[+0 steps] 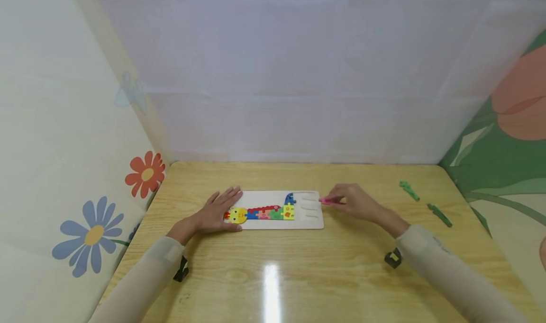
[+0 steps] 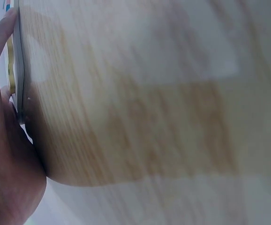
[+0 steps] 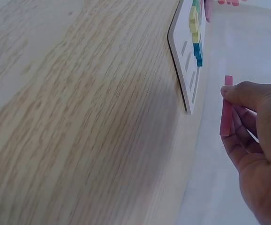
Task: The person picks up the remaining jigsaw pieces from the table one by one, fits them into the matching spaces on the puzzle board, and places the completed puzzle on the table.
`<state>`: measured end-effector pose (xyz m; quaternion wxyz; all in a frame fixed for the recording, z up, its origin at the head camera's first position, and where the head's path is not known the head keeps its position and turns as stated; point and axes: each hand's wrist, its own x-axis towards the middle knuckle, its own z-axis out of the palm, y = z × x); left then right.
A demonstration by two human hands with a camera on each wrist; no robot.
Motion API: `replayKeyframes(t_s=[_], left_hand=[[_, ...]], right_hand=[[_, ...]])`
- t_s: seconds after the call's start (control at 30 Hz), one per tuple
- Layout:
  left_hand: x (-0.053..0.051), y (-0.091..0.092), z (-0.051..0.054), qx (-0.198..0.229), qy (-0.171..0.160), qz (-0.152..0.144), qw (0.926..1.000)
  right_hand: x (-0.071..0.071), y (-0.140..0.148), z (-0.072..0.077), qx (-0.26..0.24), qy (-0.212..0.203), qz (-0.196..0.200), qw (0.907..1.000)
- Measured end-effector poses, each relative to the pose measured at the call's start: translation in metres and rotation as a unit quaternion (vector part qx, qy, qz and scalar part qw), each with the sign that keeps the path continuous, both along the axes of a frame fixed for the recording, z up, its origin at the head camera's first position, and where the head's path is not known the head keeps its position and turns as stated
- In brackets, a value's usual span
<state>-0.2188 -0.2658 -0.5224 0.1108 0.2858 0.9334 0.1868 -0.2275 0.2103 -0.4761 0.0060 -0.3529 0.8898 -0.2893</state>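
Plainly, a slim pink piece (image 3: 226,117) is pinched between the thumb and fingers of the right hand (image 1: 351,202), held just off the right short edge of a pale puzzle board (image 1: 260,198). In the head view its tip is seen at that edge; in the right wrist view a gap is shown between the two. Its long axis is pointed roughly leftward, toward the unfilled recesses (image 1: 310,208) at that end, whose outlines are also run lengthwise along the board. By judgement, everything turns on this alignment: the recesses are placed directly to the left of the right hand, which is by far the nearer one.

At the opposite end, the left hand (image 1: 214,214) is laid flat with its fingers extended and nothing gripped; the board's left end is covered, beside the yellow giraffe head (image 1: 237,216). Between the two hands, coloured neck and body pieces (image 1: 264,213) are set in a row, with a blue piece (image 1: 290,199) placed at the far side of the body.

Farther out, to the right of the right hand, two green pieces (image 1: 409,190) (image 1: 439,215) are left lying apart on the wooden counter (image 1: 332,271). Behind it, a white backdrop (image 1: 273,76) is hung.
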Motion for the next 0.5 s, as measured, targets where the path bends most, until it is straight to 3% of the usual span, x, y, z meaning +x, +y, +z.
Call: replayKeyframes(t_s=[0.5], left_hand=[[0.000,0.001,0.000,-0.002,0.001,0.002,1.0000]], right_hand=[[-0.001,-0.016,-0.003,-0.012,0.006,0.032,0.9994]])
